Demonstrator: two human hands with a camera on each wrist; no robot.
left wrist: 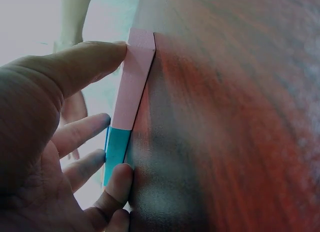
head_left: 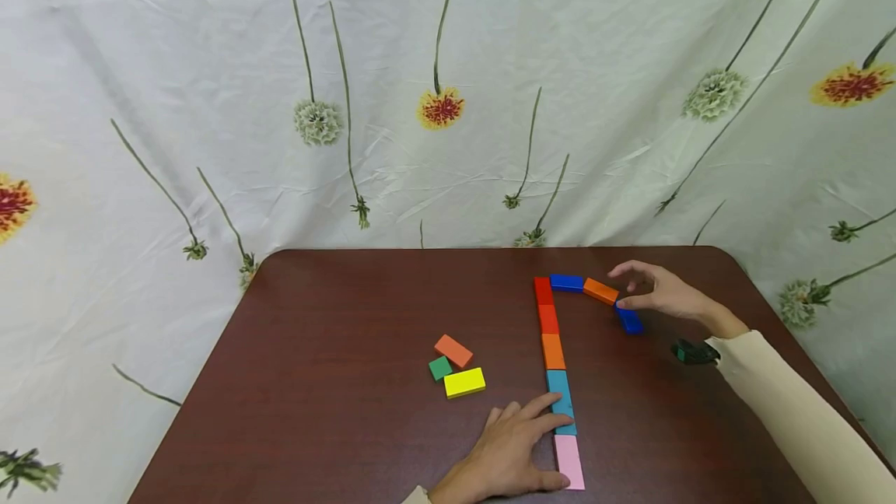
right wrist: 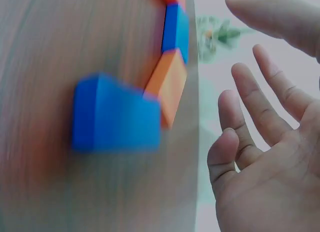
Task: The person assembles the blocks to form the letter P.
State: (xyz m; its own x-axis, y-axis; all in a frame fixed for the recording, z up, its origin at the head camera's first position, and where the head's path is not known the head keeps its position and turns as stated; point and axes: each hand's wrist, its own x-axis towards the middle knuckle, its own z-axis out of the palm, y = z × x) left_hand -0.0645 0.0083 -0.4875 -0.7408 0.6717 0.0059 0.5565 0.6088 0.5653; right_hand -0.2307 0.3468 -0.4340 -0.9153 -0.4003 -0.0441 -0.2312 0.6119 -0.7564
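Note:
A straight line of blocks runs up the table: a pink block (head_left: 569,461) nearest, then a light blue stretch (head_left: 558,381), an orange block (head_left: 552,351) and red blocks (head_left: 548,320). From the far end a blue block (head_left: 566,283), an orange block (head_left: 600,292) and another blue block (head_left: 630,323) curve to the right. My left hand (head_left: 497,457) lies along the line, its fingertips on the light blue stretch and its thumb at the pink block's near end. Over the curve's last blue block hovers my right hand (head_left: 665,294), fingers spread and nothing between them in the right wrist view.
Left of the line lie a loose coral block (head_left: 453,351), a small green block (head_left: 440,368) and a yellow block (head_left: 465,383), close together. The brown table (head_left: 336,411) ends at a white flowered cloth (head_left: 392,61) hanging behind it.

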